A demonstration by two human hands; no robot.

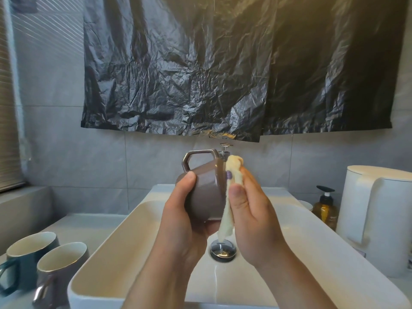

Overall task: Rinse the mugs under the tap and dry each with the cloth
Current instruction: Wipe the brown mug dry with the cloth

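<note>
1. The white sink point(124, 253) is lying directly beneath both hands, and its drain point(223, 248) is sitting just below the right hand.
2. The teal mug point(24, 264) and the second grey mug point(60, 270) are standing upright on the counter point(73, 226), well off to the left of and below the left hand. That makes the left hand the nearer one to them.
3. The grey-brown mug point(207, 197) is lying on its side in the air between the two hands. Its long axis is running left to right, with the base toward the left hand, the open mouth facing the right hand and the handle pointing up.
4. The left hand point(178, 221) is grasping the mug's body, thumb over the top and fingers curling underneath.
5. The right hand point(252, 217) is pinching the pale yellow cloth point(227, 216), its thumb pressing the fabric against the rim.
6. The cloth is bunching above the right hand's fingers, and its tail is hanging below them.
7. The tap point(225, 148) is peeking out beyond the hands, mostly hidden.
8. Since the mouth is facing the right hand, drying the inside likely means pushing the cloth leftward along that axis while the left hand is turning the mug.
</note>
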